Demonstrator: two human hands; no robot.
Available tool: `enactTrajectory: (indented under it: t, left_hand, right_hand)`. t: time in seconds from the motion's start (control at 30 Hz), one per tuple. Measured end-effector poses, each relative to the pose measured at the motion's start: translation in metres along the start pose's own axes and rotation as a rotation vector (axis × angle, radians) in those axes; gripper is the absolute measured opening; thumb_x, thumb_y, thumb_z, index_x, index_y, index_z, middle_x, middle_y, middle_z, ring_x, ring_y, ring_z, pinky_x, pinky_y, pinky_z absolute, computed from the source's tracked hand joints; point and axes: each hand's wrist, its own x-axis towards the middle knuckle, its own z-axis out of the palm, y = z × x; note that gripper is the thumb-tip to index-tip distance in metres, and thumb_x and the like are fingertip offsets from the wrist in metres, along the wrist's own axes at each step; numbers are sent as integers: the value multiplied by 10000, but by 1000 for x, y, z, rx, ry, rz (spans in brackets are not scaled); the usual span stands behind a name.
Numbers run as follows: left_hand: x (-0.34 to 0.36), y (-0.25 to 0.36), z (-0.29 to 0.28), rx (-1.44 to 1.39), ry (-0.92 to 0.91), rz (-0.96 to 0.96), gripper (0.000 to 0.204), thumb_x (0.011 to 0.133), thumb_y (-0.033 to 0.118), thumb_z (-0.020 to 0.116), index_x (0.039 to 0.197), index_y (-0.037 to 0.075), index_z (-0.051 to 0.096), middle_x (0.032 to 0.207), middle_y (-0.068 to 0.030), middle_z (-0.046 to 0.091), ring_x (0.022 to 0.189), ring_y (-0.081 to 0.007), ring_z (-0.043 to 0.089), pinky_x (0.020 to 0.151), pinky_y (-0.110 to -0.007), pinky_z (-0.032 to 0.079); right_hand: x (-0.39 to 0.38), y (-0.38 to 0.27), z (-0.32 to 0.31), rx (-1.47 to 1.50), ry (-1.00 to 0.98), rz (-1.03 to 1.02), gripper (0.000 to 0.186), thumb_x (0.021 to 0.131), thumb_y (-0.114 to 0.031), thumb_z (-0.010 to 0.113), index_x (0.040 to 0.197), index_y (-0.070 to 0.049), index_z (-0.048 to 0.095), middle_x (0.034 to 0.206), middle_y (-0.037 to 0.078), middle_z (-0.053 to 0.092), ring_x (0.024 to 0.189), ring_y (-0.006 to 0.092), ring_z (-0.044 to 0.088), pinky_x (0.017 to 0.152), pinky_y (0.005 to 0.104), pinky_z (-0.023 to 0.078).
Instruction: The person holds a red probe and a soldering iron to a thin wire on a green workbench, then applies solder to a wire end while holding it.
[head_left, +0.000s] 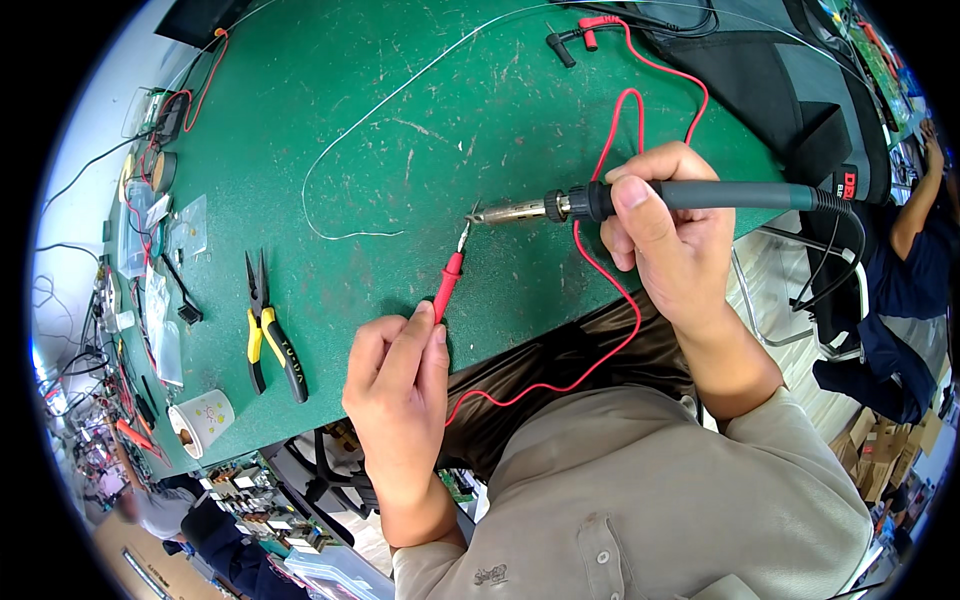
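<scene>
My right hand point(660, 225) grips a soldering iron point(720, 195) with a dark handle and metal barrel, pointing left over the green mat. My left hand point(395, 385) holds a red test probe point(448, 280) between thumb and fingers, its metal end angled up to the iron's tip point(476, 216), where they meet; the exact contact is too small to make out. A red lead point(610, 275) loops from the probe across the mat. Pliers with yellow and black handles point(262, 330) lie left of my left hand. A thin, pale wire point(340, 145) curves over the mat above both hands.
Black and red probe plugs point(560, 45) and a dark tool bag point(820, 120) sit at the back right. A paper cup point(205, 420), cables and bags line the left of the green mat point(280, 120). Other people point(905, 270) are at the right and lower left.
</scene>
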Motion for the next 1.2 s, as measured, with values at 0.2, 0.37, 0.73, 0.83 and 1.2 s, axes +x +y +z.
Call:
enactTrajectory:
  t: [0.2, 0.37, 0.73, 0.83, 1.2]
  left_hand:
    - [1, 1, -1, 33, -16, 8, 187, 794, -17, 704, 980, -16, 690, 806, -81, 584, 629, -160, 529, 538, -269, 423]
    - [-2, 1, 1, 98, -13, 46, 205, 812, -10, 689, 1017, -6, 680, 824, -90, 580, 671, -203, 553, 593, -296, 459]
    - [2, 2, -5, 125, -50, 68, 221, 820, -9, 678, 1041, -9, 671, 868, -112, 600, 713, -245, 592, 635, -323, 488]
    - [3, 1, -6, 99, -79, 53, 226, 809, -15, 687, 1035, -10, 673, 862, -109, 598, 701, -231, 583, 620, -317, 484]
    - [5, -3, -7, 127, -93, 106, 229, 823, -13, 666, 1051, -10, 657, 891, -122, 577, 715, -268, 595, 604, -356, 476]
  right_hand:
    - [0, 0, -2, 73, 23, -11, 118, 917, -77, 617, 870, 9, 551, 649, 23, 551, 488, 34, 460, 409, 188, 352]
    - [1, 2, -3, 96, 18, -24, 111, 921, -74, 609, 879, 9, 548, 657, 28, 555, 495, 38, 467, 413, 190, 363]
    - [1, 1, -1, 83, -1, -11, 100, 915, -53, 610, 877, 20, 554, 689, 40, 579, 512, 32, 471, 418, 188, 362]
    - [1, 0, 1, 90, -4, 6, 100, 915, -53, 611, 878, 21, 554, 687, 37, 577, 511, 30, 469, 419, 186, 360]
    - [2, 0, 2, 96, 6, -8, 104, 915, -56, 610, 881, 24, 553, 689, 51, 580, 511, 39, 475, 414, 186, 363]
